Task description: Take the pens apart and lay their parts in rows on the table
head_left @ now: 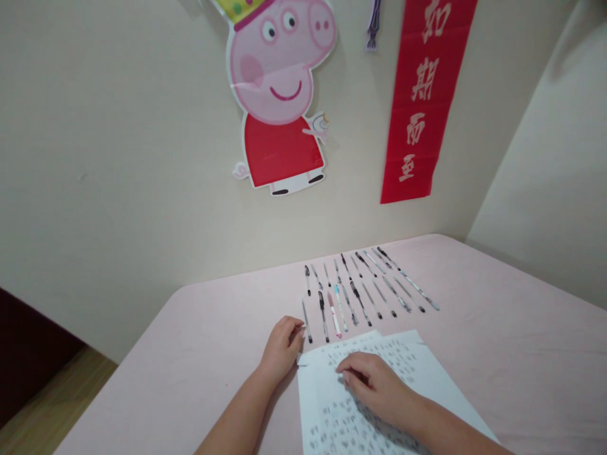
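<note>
My left hand (281, 347) rests on the pink tabletop just left of the paper's top corner. Its fingers are loosely bent and apart from the thumb, and the fingertips are close to a clear pen with a black tip (307, 321). Over the handwritten sheets of paper (327, 388) lies my right hand (372, 384), its fingers curled in and the thumb close under the forefinger. Whatever it may hold is hidden. Beyond the sheets, several pens lie in two rows, among them a black-capped pen (323, 316) and a pink and white pen (334, 314).
The table (213, 354) has a pink cover and meets the wall at the back. A cartoon pig cutout (284, 148) and a red banner with characters (412, 145) hang on that wall. To the lower left, wooden floor (61, 392) shows past the table's edge.
</note>
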A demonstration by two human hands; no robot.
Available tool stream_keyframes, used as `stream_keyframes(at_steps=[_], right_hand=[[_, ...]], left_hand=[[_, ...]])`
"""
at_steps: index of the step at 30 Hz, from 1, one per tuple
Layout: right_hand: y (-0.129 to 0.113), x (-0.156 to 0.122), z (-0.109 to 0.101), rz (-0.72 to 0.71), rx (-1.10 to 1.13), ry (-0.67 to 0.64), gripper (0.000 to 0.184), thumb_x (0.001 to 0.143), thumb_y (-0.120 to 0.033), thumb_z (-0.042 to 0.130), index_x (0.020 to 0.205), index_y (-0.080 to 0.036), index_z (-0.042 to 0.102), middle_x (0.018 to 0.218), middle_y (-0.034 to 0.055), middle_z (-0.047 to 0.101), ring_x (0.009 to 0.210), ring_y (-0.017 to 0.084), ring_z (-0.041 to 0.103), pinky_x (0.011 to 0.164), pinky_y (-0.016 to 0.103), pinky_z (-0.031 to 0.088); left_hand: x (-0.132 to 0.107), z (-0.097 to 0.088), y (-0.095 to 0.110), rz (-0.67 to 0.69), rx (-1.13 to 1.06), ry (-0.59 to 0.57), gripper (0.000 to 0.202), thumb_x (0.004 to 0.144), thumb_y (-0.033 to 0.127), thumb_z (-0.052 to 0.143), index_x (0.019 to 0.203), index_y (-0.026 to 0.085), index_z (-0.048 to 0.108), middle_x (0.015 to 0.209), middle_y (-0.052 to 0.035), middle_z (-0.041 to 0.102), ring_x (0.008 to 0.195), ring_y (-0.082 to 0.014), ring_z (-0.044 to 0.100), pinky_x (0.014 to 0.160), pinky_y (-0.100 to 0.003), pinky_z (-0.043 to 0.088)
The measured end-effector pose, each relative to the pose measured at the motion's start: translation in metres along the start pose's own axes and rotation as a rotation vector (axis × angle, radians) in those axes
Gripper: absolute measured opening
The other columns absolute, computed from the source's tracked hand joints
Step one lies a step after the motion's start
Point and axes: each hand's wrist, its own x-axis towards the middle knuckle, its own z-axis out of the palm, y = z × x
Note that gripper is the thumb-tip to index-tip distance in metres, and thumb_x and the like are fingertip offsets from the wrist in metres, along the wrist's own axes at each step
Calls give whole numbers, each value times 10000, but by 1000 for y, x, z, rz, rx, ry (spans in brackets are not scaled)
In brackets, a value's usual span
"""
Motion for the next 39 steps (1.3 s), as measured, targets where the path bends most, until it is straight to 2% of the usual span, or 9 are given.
stream_keyframes(at_steps=[11, 15, 19, 23, 27, 29, 32, 35, 39], right_hand=[[2, 2, -4, 22, -6, 96, 207, 775, -166, 502, 893, -177, 671, 812, 53, 659, 691, 158, 574, 660, 264, 435], [24, 12, -37, -74, -94, 211, 224, 779, -166, 471, 896, -191, 660, 904, 75, 661, 824, 178, 603, 766, 285, 456], [76, 28, -90, -67, -384, 431, 290, 768, -199, 467, 969, -169, 673, 1020, 113, 665, 987, 233, 586, 903, 355, 426], [127, 43, -142, 202, -658, 612, 373, 771, -219, 463, 1064, -101, 660, 1074, 152, 656, 1013, 266, 586, 928, 365, 410], [148, 57, -171, 588, -724, 494, 495, 861, -335, 422, 1231, -35, 557, 1130, 203, 625, 1055, 285, 575, 885, 339, 416], [150, 65, -174, 653, -720, 436, 505, 882, -361, 402, 1225, -25, 559, 1119, 222, 622, 1038, 289, 585, 835, 330, 428], [146, 76, -167, 649, -728, 381, 402, 889, -278, 388, 1113, -51, 633, 1062, 224, 630, 969, 273, 612, 765, 309, 428], [137, 84, -153, 631, -745, 338, 332, 855, -146, 396, 1045, -82, 661, 1045, 214, 615, 907, 250, 624, 723, 294, 412], [119, 90, -130, 576, -745, 293, 316, 832, -94, 409, 1009, -118, 669, 1027, 178, 598, 866, 222, 620, 693, 273, 391]], left_hand=[[-1, -2, 3, 8, 0, -32, 156, 803, 189, 483, 881, 178, 618, 892, -63, 606, 875, -189, 566, 811, -336, 444], [0, -2, 3, 9, 6, -40, 158, 801, 194, 483, 880, 174, 619, 898, -70, 609, 881, -195, 567, 818, -345, 445], [-1, -2, 2, 13, 10, -42, 163, 799, 196, 482, 887, 177, 618, 902, -69, 608, 883, -196, 567, 817, -348, 449], [-2, -2, 2, -3, 8, -27, 166, 798, 192, 474, 877, 179, 619, 905, -67, 608, 888, -195, 568, 826, -351, 450], [-1, 0, 5, -59, 24, -1, 167, 795, 178, 463, 855, 180, 619, 896, -67, 612, 880, -196, 570, 826, -359, 452], [1, 0, 8, -89, 39, 8, 173, 791, 162, 461, 857, 178, 620, 894, -67, 614, 880, -195, 571, 829, -359, 452], [2, 0, 11, -114, 56, 10, 192, 784, 138, 459, 869, 181, 626, 905, -66, 616, 890, -193, 572, 843, -357, 452], [3, 0, 13, -125, 71, 6, 214, 778, 116, 457, 891, 169, 631, 919, -75, 615, 899, -191, 571, 856, -346, 445], [4, 1, 14, -137, 108, -17, 237, 773, 109, 463, 928, 159, 634, 935, -80, 612, 908, -184, 567, 855, -316, 434]])
